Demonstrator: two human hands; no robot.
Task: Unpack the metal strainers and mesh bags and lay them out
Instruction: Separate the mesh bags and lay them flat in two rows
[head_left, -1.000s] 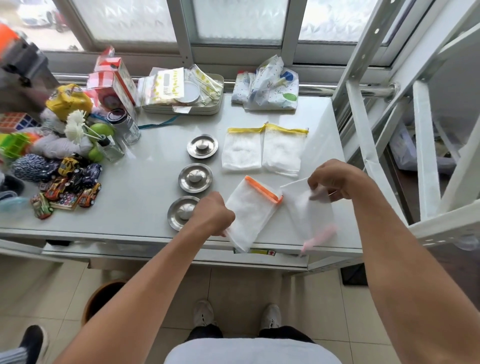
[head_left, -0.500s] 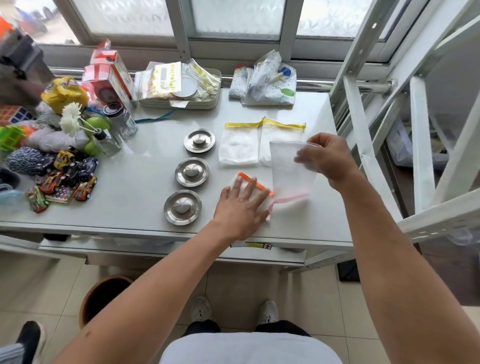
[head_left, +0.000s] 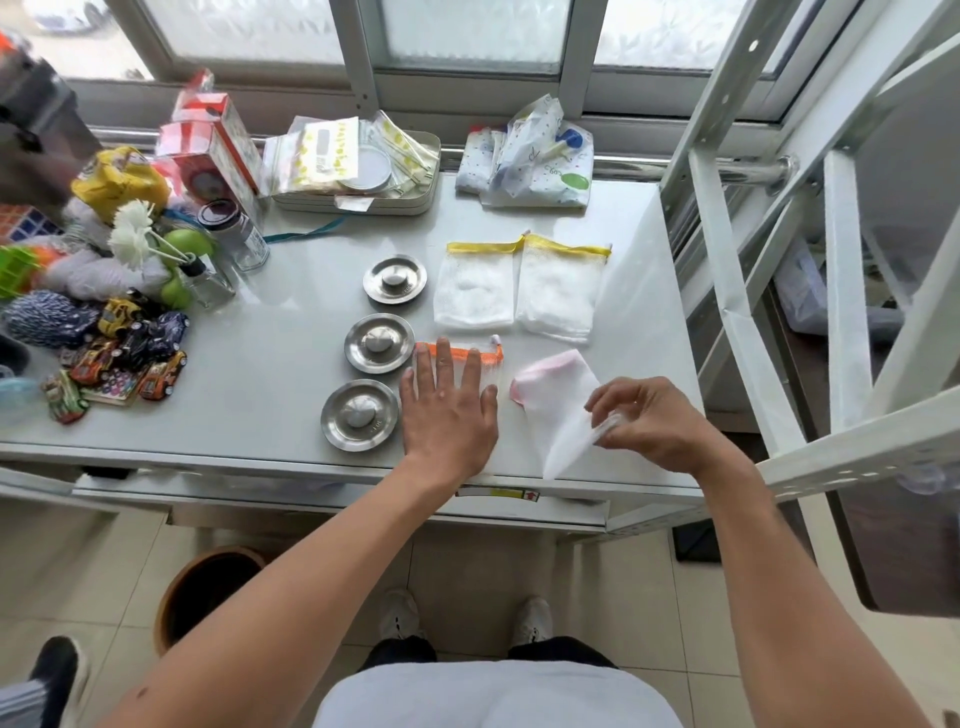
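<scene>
Since the right hand (head_left: 649, 421) only pinches the pink-trimmed mesh bag (head_left: 556, 410) by its near end, right at the table's (head_left: 249, 415) front edge, I'd guess it could land crumpled or slide off. The left hand (head_left: 449, 410) is spread flat, gripping nothing, pressing down the orange-trimmed mesh bag (head_left: 485, 358). Count: three metal strainers (head_left: 379, 343) in a column, four bags including two yellow-trimmed mesh bags (head_left: 519, 291) behind.

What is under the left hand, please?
The left hand lies flat on the orange-trimmed mesh bag. Only its orange edge and right side show; the rest of the bag is covered by the palm.
</scene>
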